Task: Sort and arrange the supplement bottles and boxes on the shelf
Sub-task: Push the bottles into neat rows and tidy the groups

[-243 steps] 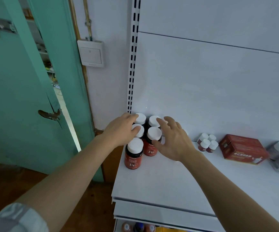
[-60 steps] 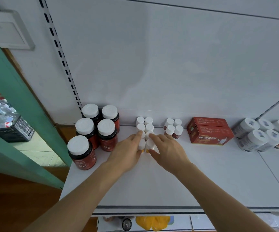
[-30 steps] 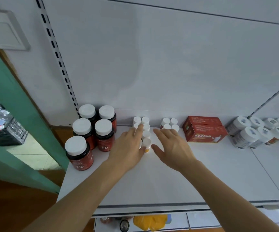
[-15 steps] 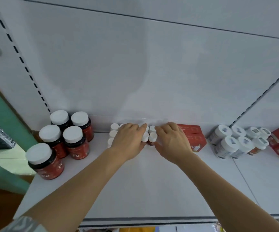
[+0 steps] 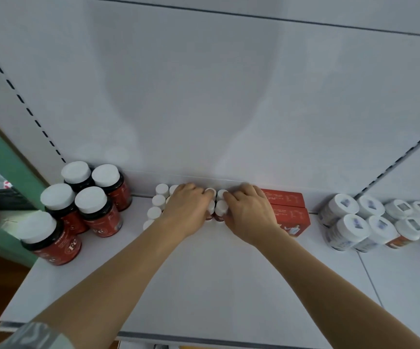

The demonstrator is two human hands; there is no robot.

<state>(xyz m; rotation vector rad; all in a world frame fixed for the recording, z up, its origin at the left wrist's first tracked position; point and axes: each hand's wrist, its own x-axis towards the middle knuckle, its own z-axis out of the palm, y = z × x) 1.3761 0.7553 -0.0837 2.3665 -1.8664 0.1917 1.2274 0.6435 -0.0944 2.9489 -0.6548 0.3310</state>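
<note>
Both hands curl round a cluster of small white-capped bottles (image 5: 221, 206) at the back of the shelf (image 5: 204, 273); left hand (image 5: 187, 209) one side, right hand (image 5: 248, 211) the other; red boxes (image 5: 288, 207) just beside.

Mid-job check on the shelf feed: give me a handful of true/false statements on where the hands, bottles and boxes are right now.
1. Both hands are on the small white-capped bottles. True: the left hand and right hand flank them.
2. The large red bottles stand at the shelf's right end. False: they stand at the left end.
3. The red boxes lie just right of the right hand. True.
4. The white bottles with labelled caps are held in the left hand. False: they sit untouched, right of the red boxes.
5. The large red bottles have black caps. False: white caps.
</note>
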